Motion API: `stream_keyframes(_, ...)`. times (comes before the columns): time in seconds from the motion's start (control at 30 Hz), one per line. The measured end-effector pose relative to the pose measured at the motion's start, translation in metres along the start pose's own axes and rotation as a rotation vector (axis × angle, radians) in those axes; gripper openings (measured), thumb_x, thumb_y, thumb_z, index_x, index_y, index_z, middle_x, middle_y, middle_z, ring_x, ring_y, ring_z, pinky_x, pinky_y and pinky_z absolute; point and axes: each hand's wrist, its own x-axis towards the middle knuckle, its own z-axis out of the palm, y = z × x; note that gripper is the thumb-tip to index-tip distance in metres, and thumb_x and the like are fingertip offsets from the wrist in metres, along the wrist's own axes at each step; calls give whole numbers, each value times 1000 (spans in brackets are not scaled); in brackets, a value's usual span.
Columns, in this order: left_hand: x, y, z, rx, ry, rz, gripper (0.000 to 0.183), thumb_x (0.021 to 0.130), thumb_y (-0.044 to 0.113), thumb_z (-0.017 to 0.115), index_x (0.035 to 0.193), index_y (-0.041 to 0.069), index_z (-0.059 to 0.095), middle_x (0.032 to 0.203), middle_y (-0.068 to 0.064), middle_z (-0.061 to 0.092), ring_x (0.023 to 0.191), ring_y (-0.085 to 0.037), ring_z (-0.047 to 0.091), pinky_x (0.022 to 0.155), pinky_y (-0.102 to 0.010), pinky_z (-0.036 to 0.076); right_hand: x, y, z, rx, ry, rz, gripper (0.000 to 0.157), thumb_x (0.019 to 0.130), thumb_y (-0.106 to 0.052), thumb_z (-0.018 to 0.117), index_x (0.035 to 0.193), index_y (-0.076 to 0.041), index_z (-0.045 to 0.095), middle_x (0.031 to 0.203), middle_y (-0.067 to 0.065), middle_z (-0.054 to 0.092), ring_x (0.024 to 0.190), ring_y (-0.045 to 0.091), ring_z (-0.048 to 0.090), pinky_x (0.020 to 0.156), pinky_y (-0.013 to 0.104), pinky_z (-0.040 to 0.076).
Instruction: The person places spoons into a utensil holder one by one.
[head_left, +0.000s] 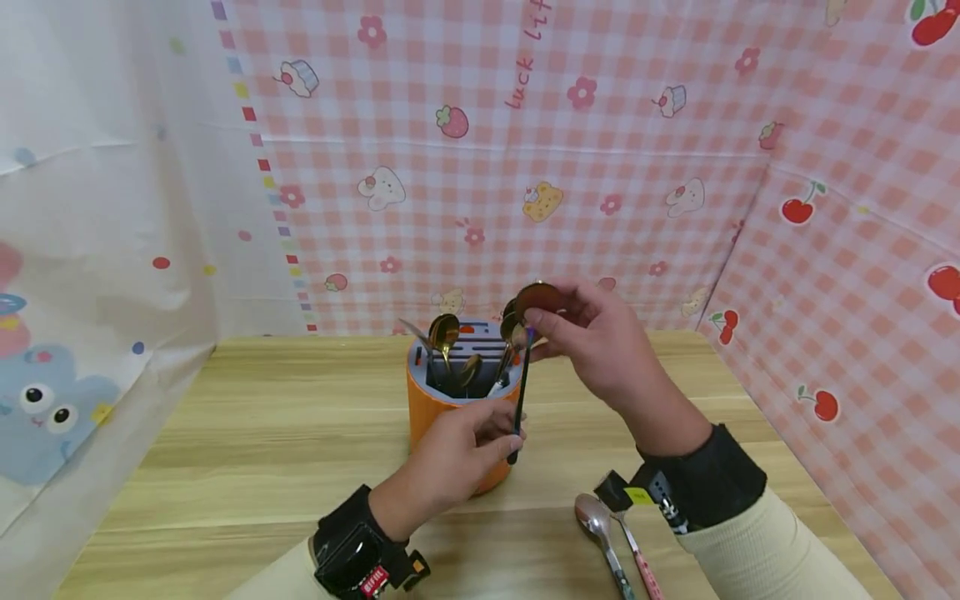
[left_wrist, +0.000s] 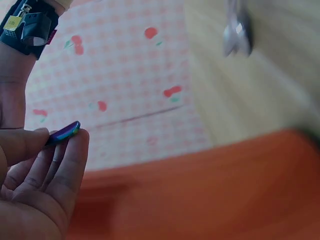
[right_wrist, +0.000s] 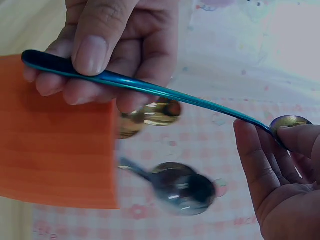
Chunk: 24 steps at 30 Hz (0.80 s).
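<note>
A shiny spoon with a blue-purple handle is held upright between both hands, at the right front of an orange utensil holder. My right hand pinches its bowl at the top, thumb on one face. Lower down, my left hand pinches the handle's end between thumb and fingers. The right wrist view shows the whole blue-green handle running from one hand to the other. Gold spoons and other cutlery stand in the holder's grey slotted top.
On the wooden table, a silver spoon lies at the front right. Beside it is a utensil with a pink patterned handle, its head partly hidden by the right wrist camera. Checked cloth hangs behind and to the right.
</note>
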Motion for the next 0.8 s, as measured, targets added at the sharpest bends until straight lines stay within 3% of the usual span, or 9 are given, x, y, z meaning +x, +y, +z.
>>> stream_keyframes(0.13, 8, 16, -17, 35, 72, 26, 28, 94, 8, 66, 121, 6, 62, 98, -4, 71, 88, -13, 64, 78, -36, 55, 15, -18, 1, 9, 2, -37, 30, 96, -15, 64, 124, -5, 57, 111, 16, 65, 87, 27, 67, 73, 43, 59)
stream_keyframes(0.33, 19, 28, -38, 45, 134, 57, 24, 96, 14, 64, 120, 11, 64, 99, -5, 73, 87, -14, 65, 75, -37, 54, 33, -41, 7, 36, -14, -123, 28, 97, -13, 62, 123, -3, 56, 109, 17, 65, 87, 30, 68, 73, 40, 59)
stream_keyframes(0.5, 31, 25, -46, 45, 149, 43, 17, 97, 16, 63, 114, 14, 66, 99, -5, 73, 88, -15, 67, 74, -36, 56, 39, -48, 10, 18, 7, -131, 28, 96, -13, 63, 122, -4, 57, 109, 17, 63, 87, 29, 69, 72, 39, 59)
stream_keyframes(0.8, 38, 11, -44, 78, 137, -44, 21, 96, 15, 64, 116, 11, 66, 100, -1, 73, 92, -13, 67, 76, -36, 57, 42, -29, 14, 15, -7, -98, 26, 96, -12, 63, 120, -3, 56, 111, 18, 63, 87, 31, 69, 74, 42, 59)
